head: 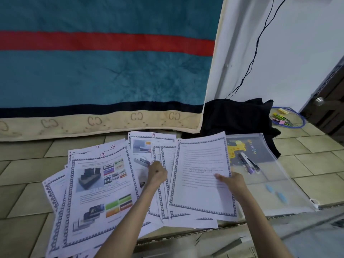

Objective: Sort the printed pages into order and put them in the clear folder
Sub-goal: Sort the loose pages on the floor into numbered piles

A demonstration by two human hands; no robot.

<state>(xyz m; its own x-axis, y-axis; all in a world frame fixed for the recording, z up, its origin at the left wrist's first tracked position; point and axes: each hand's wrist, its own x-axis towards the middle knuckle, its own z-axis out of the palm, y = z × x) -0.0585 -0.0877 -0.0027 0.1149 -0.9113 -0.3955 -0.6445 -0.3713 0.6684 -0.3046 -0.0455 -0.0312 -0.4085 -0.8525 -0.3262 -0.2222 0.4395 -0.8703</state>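
We sort printed pages fanned over the tiled floor (pixel 22 183): our right hand (pixel 233 181) pinches page 1 (pixel 202 175), our left hand (pixel 157 173) grips sheets near page 14 (pixel 149 144). The clear folder (pixel 290 185) lies just right. Loose overlapping sheets, page 13 (pixel 100 190) included, could slide and scramble the order.
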